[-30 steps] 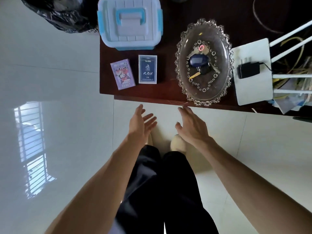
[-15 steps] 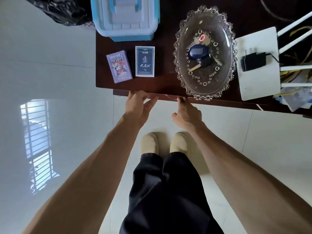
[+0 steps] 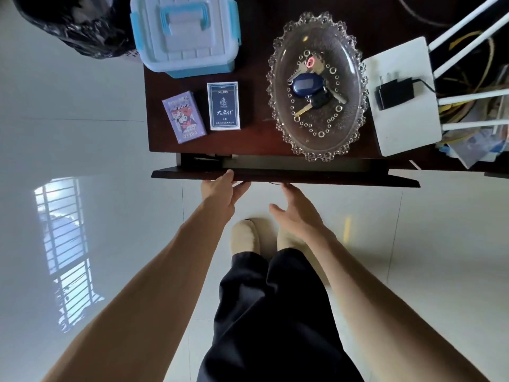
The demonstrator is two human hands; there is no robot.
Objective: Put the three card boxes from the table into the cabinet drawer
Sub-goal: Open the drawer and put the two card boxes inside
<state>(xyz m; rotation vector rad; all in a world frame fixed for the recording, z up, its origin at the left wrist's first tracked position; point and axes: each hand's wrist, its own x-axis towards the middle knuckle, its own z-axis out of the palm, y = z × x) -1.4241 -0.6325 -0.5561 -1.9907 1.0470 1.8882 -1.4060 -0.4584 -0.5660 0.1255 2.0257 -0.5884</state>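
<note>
Two card boxes lie on the dark wooden table point(image 3: 256, 146): a purple cartoon card box point(image 3: 183, 117) at the left and a dark blue card box point(image 3: 223, 106) beside it. A third box is not in sight. Below the table's front edge the cabinet drawer point(image 3: 283, 176) stands pulled out a short way, a dark gap showing behind its front panel. My left hand point(image 3: 220, 193) grips the drawer front from below, fingers hidden under the panel. My right hand point(image 3: 296, 212) is just below the drawer front with fingers spread, its fingertips at the panel's lower edge.
A white storage box with blue latches point(image 3: 183, 33) stands behind the card boxes. To the right a glass dish point(image 3: 316, 86) holds keys, then a white router point(image 3: 402, 97) with a black plug on it. A black bag point(image 3: 71, 26) sits at far left. My feet stand on pale tiles.
The drawer has come out from under the table edge by a short way. Both hands moved up to its front, then back toward me with it; the right hand's fingers have loosened.
</note>
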